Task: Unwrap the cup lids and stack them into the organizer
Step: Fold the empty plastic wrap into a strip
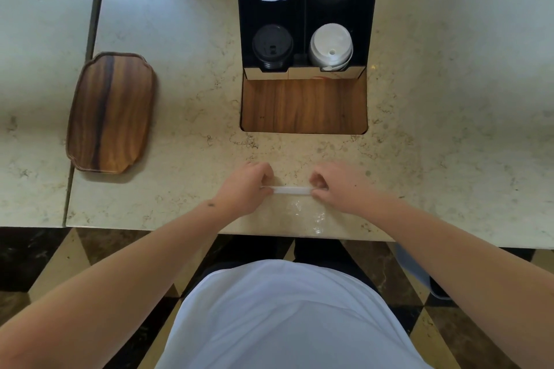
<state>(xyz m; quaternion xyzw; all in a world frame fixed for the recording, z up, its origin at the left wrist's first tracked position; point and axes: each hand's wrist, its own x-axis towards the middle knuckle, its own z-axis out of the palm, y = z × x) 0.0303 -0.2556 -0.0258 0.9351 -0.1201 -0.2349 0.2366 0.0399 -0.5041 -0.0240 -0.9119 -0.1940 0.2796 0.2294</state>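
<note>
White lid sits edge-on between my two grips just above the near tabletop edge, long axis running left-right, clear wrap trailing off it toward me. Left hand pinches its left end, right hand pinches the right end, both grips curled tight. Organizer is straight ahead, well apart; white lid stack sits in its right front slot, so right hand is nearer for the drop, I'd say
</note>
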